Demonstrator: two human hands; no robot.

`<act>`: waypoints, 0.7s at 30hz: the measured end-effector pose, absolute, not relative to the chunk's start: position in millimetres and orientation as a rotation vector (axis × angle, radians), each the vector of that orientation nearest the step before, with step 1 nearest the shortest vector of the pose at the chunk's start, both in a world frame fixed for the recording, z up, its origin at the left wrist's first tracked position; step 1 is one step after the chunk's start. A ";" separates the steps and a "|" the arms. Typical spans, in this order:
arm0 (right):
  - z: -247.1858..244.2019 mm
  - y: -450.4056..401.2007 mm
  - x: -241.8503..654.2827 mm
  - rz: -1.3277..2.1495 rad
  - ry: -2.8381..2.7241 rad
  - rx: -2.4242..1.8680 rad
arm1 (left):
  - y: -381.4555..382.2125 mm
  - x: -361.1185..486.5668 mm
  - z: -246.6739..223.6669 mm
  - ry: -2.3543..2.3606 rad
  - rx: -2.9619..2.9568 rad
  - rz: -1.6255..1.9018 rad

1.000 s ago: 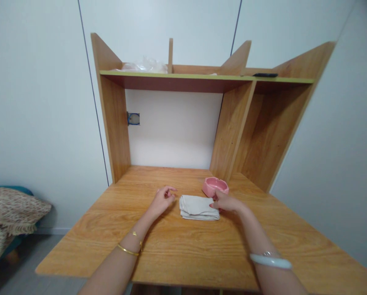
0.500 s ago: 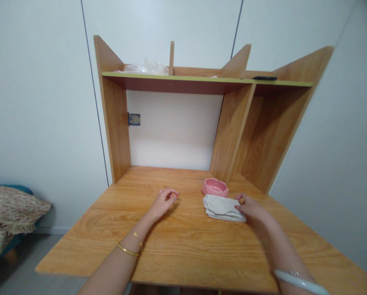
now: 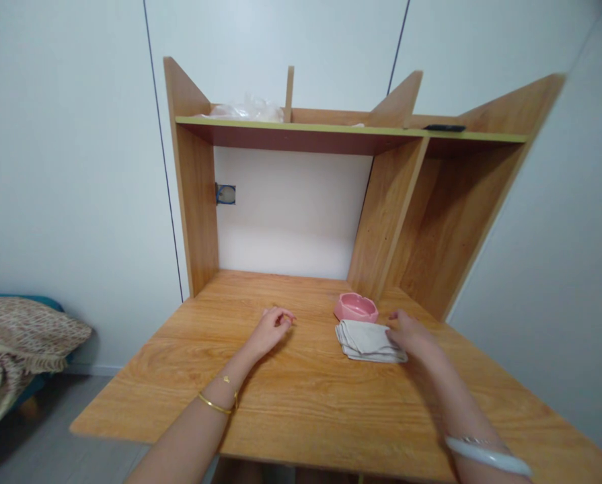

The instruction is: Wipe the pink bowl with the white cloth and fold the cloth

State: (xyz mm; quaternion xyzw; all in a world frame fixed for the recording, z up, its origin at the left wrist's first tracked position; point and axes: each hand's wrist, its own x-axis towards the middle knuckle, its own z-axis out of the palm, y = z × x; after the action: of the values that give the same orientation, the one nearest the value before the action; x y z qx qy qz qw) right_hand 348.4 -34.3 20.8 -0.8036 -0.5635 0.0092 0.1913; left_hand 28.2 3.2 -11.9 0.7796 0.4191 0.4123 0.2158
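Observation:
On the wooden desktop lies a folded pale grey cloth (image 3: 367, 339), its layers stacked in a flat bundle. Just behind it is a pink ashtray (image 3: 356, 308) with notched, faceted sides. My right hand (image 3: 410, 336) is at the cloth's right end, the fingertips over or against its edge; index finger and thumb are apart and grip nothing I can see. To the left of both things, my left hand (image 3: 271, 328) rests on the bare wood, fingers loosely bent and slightly apart, with nothing visible in them.
A wooden hutch (image 3: 194, 202) rises from the back of the desk (image 3: 301, 417). Its shelf carries a clear plastic bag (image 3: 247, 109) and a flat black object (image 3: 444, 128). A wall box (image 3: 226, 195) shows behind. At left is a couch with a patterned cover (image 3: 33, 329).
My right hand has loosened from the cloth's right end, the fingers spreading a little. My left hand stays in place. The whole view has shifted slightly.

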 end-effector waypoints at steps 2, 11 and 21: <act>31.7 -33.4 329.3 -0.096 -1.555 -2.195 | 4.3 27.6 -13.5 1.198 2.187 1.150; 22.2 -6.7 201.8 0.345 -2.272 -1.546 | 7.2 15.6 -17.6 1.314 2.379 0.963; -10.0 -7.1 195.3 0.520 -2.347 -1.753 | 0.3 3.0 -14.8 1.618 2.306 0.422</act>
State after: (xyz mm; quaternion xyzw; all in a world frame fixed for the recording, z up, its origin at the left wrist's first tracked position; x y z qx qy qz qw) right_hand 195.3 -7.1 -10.0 -0.5872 -0.7861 0.1741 0.0833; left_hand 3.0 0.3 -14.8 0.8009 0.5620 0.1465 0.1461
